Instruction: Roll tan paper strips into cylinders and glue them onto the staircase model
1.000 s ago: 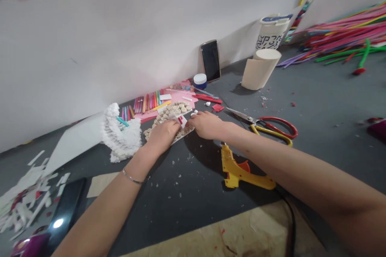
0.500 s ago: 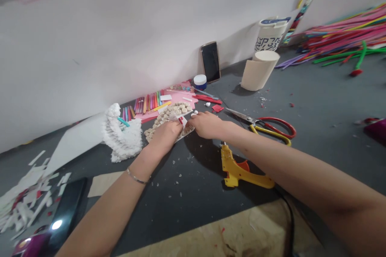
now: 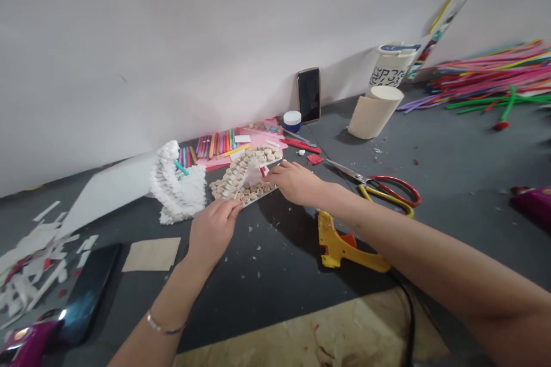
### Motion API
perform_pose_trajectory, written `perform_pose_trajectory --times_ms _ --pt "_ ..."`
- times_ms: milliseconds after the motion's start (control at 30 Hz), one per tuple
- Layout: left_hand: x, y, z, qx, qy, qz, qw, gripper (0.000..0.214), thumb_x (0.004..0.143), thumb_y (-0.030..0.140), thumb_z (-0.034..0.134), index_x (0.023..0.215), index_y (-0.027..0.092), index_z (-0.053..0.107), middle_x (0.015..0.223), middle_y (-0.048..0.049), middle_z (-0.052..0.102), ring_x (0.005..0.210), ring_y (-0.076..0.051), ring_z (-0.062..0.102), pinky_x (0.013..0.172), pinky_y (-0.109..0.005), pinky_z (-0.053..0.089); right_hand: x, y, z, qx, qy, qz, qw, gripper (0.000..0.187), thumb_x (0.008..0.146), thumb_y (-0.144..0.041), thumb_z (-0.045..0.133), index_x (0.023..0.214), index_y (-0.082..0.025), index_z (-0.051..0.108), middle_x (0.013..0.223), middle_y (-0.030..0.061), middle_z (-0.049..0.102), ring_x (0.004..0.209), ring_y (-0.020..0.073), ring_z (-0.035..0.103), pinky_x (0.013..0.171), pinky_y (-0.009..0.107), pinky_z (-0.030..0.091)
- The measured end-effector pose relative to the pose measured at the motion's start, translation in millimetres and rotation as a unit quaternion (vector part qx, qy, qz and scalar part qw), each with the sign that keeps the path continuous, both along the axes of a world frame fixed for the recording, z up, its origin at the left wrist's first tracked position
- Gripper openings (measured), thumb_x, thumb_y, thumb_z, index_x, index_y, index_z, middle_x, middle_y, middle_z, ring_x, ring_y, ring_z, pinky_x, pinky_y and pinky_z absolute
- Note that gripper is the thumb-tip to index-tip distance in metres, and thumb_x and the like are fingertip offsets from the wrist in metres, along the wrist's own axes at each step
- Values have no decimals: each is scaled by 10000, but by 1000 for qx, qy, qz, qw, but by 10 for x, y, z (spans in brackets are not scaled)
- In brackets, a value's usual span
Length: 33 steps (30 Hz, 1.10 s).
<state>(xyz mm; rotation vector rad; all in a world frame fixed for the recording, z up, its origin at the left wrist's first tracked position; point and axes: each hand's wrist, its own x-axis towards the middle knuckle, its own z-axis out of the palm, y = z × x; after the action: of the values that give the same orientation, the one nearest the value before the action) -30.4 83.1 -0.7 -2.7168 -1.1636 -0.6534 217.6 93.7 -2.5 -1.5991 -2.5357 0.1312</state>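
Note:
A craft model (image 3: 232, 179) on the table has a flat base and a curved, raised part, both covered in small beige rolled discs. At its near left corner my left hand (image 3: 214, 226) is closed, thumb and fingers pinching the edge of the base. My right hand (image 3: 297, 182) reaches in from the right with fingers bent together at a small red-and-white piece (image 3: 264, 171) inside the model. Its fingertips partly cover that piece. Left of the model stands a similar white fluffy model (image 3: 183, 189) with a teal stick in it.
A yellow glue gun (image 3: 340, 246) lies under my right forearm, its cord trailing toward me. Scissors (image 3: 365, 180) lie open-bladed beyond it. Behind are coloured pens (image 3: 215, 145), a white-lidded jar (image 3: 292, 120), a propped phone (image 3: 309, 94) and a paper roll (image 3: 372, 114). Another phone (image 3: 92, 289) lies left.
My left hand has drawn back from the model's middle to its near left corner, uncovering the discs. My right hand stays by the red-and-white piece. The camera view has shifted slightly.

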Motion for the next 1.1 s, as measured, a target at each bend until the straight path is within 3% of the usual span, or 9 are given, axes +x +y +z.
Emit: perform_pose_trajectory --times_ms 133,267,467,667,833,967,1100 --pt "-288 -139 -192 3 -24 44 999 227 974 275 453 956 174 656 972 -87 693 949 -228 641 840 -345 511 -78 2 -70 12 4 42 999 531 880 -50 414 1362 -225 555 1356 86 585 1188 262 493 927 380 393" --pt "-375 -177 -292 -4 -23 46 999 198 957 243 477 1012 168 651 1047 -109 680 1005 -257 617 893 -402 505 -177 -18 -96 -8 -27 42 999 544 872 -40 404 1366 -218 547 1379 75 571 1200 266 495 932 384 399" --pt "-336 -212 -339 -38 -59 46 996 177 950 216 496 989 172 663 1021 -97 700 1004 -254 618 892 -416 503 -346 -69 -23 -21 -62 29 997 492 852 -39 447 1321 -110 581 1302 166 610 1181 298 522 959 417 397" --pt "-403 -237 -325 -40 -160 49 985 223 975 250 452 985 180 663 995 -82 703 970 -214 624 869 -354 501 -286 52 -32 -41 -27 -7 999 481 872 -29 405 1277 -169 624 1235 86 682 1132 192 602 952 288 432" --pt "-437 -232 -319 -40 -211 40 976 213 973 253 462 995 183 663 967 -67 697 950 -188 626 853 -318 501 -290 74 -31 -32 9 -74 997 438 896 -73 410 1277 -157 609 1185 83 709 1053 176 653 878 258 463" --pt "-442 -239 -320 -38 -225 31 973 207 972 249 465 972 182 660 938 -62 696 929 -183 627 836 -315 505 -290 -76 81 3 22 -114 993 268 919 -205 498 1123 -182 670 1124 72 722 1022 203 652 857 286 444" --pt "-450 -253 -317 -24 -239 23 970 198 969 239 469 973 185 659 926 -59 696 914 -175 630 818 -308 509 -276 -468 176 0 25 -141 990 150 904 -309 571 866 -218 685 840 17 737 758 191 652 688 285 409"
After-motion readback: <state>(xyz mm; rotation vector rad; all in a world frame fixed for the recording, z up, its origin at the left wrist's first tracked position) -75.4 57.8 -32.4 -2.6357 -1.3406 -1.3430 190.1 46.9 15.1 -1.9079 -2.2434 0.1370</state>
